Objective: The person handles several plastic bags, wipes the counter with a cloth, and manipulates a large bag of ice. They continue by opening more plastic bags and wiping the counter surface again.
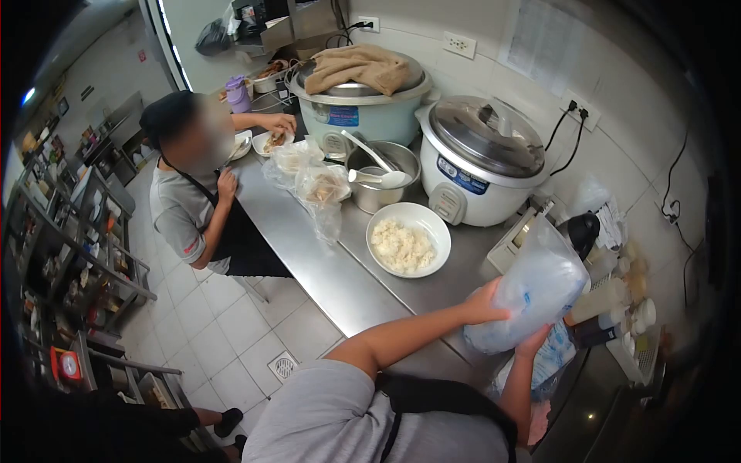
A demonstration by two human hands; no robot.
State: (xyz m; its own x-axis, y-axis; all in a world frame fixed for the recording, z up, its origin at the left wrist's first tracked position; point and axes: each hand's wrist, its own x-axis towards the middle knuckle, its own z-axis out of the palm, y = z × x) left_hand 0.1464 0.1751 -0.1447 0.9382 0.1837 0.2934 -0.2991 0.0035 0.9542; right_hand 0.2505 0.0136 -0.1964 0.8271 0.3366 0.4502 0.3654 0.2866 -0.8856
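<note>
A large bundle of clear plastic bags (540,282) is held between both my hands at the right of the counter. My left hand (486,302) grips its left side, fingers closed on the plastic. From below, my right hand (532,340) holds the lower edge. More bluish plastic packaging (549,359) lies just under the bundle. To the left, a white bowl of rice (403,241) sits on the steel counter (309,247). Behind that bowl is a metal pot (376,197) with a white ladle and spoon across it.
Two rice cookers (478,158) (363,116) stand along the wall, a brown cloth (356,69) on the far one. Plastic food bags (316,181) lie mid-counter. A co-worker (189,185) sits at left with small bowls. Bottles (602,301) fill a basket at right.
</note>
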